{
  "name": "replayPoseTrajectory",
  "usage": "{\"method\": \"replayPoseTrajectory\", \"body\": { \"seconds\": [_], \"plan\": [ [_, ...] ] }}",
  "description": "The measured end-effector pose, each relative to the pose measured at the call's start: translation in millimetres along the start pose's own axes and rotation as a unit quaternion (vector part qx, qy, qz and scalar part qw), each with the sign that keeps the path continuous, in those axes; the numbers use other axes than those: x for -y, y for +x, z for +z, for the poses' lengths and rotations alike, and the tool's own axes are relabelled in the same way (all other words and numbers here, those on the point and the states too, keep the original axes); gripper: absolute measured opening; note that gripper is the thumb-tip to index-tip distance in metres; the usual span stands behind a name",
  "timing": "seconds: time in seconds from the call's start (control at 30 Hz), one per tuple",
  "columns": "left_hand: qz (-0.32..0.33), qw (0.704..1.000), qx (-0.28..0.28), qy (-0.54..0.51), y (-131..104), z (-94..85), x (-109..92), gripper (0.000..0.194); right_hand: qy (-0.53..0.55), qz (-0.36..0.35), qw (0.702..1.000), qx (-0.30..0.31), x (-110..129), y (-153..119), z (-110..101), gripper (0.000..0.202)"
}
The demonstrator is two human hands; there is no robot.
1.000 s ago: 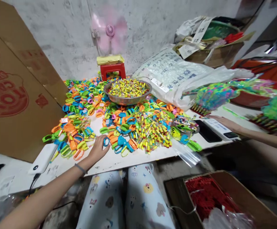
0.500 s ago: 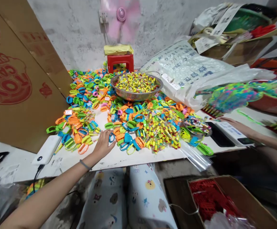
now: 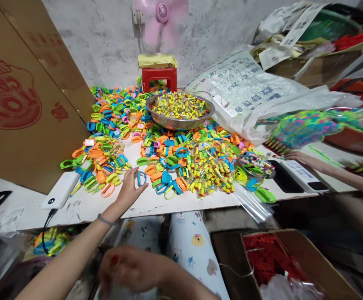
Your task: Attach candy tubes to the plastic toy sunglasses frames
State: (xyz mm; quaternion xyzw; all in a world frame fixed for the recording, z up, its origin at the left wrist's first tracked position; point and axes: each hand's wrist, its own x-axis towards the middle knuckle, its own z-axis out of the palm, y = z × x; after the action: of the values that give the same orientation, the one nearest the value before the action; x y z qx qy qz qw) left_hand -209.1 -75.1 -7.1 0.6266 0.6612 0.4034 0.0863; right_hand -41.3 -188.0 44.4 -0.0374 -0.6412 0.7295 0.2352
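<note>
My left hand (image 3: 129,187) is on the white tabletop (image 3: 144,205), thumb and fingers closed around a small blue watch band (image 3: 142,178). Orange, green and blue bands (image 3: 165,179) lie just to its right. Low in the view, over my lap, my right hand (image 3: 128,268) is smeared by motion; its fingers and anything in them cannot be made out. Small yellow-capped tubes (image 3: 211,173) form a pile right of the bands. Behind them a metal bowl (image 3: 181,123) holds more yellow pieces.
A cardboard box (image 3: 28,104) stands at left beside a white power bank (image 3: 61,191). A red stool (image 3: 159,75) is at the back. A black phone (image 3: 284,177) lies at right, near another person's hand (image 3: 303,158). An open carton (image 3: 313,258) sits below.
My right hand has come into view over my lap. My left hand has shifted slightly left with the blue band, away from the other bands. The camera view has shifted a little.
</note>
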Motion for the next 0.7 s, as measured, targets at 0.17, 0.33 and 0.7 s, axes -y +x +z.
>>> {"method": "replayPoseTrajectory", "body": {
  "seconds": [0.17, 0.33, 0.7],
  "plan": [
    [-0.176, 0.937, 0.001, -0.303, -66.3, 13.3, -50.4, 0.059, -0.008, 0.078, 0.942, -0.327, -13.5, -48.3, -76.1, 0.060],
    [-0.219, 0.815, 0.106, -0.526, -110.3, 37.5, -86.1, 0.055, -0.144, 0.092, 0.873, -0.456, -24.5, -91.8, -101.8, 0.042],
    [-0.117, 0.923, 0.071, -0.361, -105.3, 44.7, -85.4, 0.033, -0.359, 0.013, 0.846, -0.395, -32.2, -96.3, -100.3, 0.019]
  ]
}}
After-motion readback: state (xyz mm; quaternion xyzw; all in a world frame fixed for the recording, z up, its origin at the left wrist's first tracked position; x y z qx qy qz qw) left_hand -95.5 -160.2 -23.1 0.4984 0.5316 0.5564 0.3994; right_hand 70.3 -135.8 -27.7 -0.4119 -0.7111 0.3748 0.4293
